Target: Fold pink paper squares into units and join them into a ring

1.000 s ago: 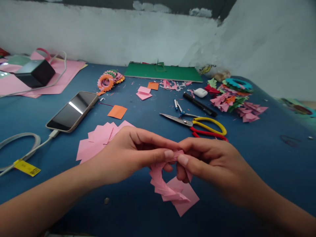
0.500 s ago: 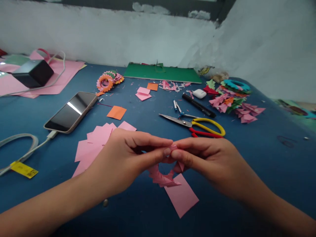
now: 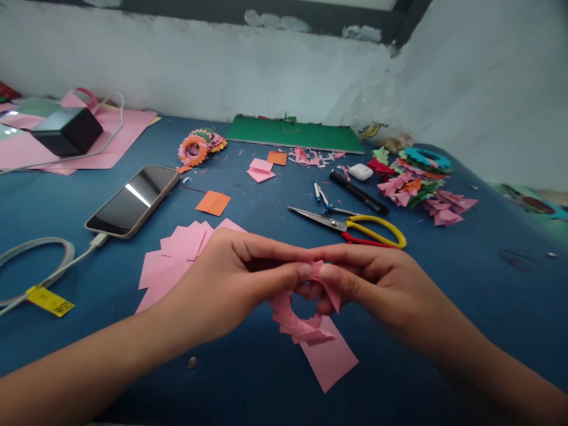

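A curved chain of folded pink origami paper (image 3: 297,328) hangs between my two hands above the table, with a gap in its ring at the right. My left hand (image 3: 248,272) pinches its upper part between thumb and fingers. From the other side my right hand (image 3: 368,278) grips the same top section, its thumb beside the left one. The fingers hide some of the folds. Beneath the chain lies a flat pink paper rectangle (image 3: 331,361). A fanned pile of pink paper pieces (image 3: 175,251) lies behind my left wrist.
Beyond my right hand lie scissors (image 3: 350,225) with yellow and red handles, a black pen (image 3: 359,192) and a white case (image 3: 360,171). At left are a phone (image 3: 133,201) on a cable and a black box (image 3: 68,130). Colourful folded pieces (image 3: 417,177) are heaped back right; finished rings (image 3: 195,149) sit back left.
The pink chain has tilted and dropped slightly, so more of its ring and the folded end by my right hand shows. Both hands keep their pinch. The view has shifted a little.
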The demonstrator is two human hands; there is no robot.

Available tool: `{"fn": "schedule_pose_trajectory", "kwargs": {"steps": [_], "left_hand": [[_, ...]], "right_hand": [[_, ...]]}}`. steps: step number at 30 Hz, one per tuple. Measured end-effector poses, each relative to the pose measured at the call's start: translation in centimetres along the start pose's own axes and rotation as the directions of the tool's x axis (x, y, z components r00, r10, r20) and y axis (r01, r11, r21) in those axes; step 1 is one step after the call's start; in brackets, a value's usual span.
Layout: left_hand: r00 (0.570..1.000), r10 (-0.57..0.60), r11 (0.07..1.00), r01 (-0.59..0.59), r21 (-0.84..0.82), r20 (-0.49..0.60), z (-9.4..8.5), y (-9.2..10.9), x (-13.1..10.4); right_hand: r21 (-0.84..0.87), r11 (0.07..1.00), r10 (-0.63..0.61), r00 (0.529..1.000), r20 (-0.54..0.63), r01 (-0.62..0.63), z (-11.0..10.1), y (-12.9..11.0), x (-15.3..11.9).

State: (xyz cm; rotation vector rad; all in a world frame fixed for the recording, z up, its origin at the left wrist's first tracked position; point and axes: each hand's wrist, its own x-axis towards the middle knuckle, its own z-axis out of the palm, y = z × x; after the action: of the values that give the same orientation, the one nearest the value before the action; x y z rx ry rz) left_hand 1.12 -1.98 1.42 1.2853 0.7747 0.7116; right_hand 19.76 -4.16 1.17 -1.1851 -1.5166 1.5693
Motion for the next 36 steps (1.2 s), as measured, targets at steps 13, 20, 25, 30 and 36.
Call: {"fn": "schedule_pose_trajectory", "kwargs": {"steps": [13,20,25,30,36], "left_hand": [[0.992,0.015,0.998,-0.008,0.062,-0.129,0.0,-0.2,-0.7],[0.985,0.109,0.979,-0.083,0.184,-0.136,0.3,-0.5,-0.5],[0.854,0.519,0.677,-0.405,0.614,-0.008,-0.4,0.5,-1.1],[0.778,0.585,0.349,-0.497,0.795,0.229,-1.2,0.8,-3.3],[0.672,0.717,0.230,-0.479,0.847,0.185,-0.6,-0.1,-4.0]], "right_hand": [[-0.261,0.960,-0.118,0.992,-0.044,0.103,-0.2,0.1,0.0],[-0.283,0.948,-0.169,0.984,-0.054,0.148,-0.1,0.2,0.0],[-0.548,0.654,-0.638,0.769,-0.029,0.522,-0.3,0.7,-0.4],[-0.661,0.221,-0.834,0.490,0.253,0.718,-0.8,0.3,-0.8],[-0.735,0.142,-0.812,0.503,0.296,0.663,-0.8,0.6,-2.0]]}}
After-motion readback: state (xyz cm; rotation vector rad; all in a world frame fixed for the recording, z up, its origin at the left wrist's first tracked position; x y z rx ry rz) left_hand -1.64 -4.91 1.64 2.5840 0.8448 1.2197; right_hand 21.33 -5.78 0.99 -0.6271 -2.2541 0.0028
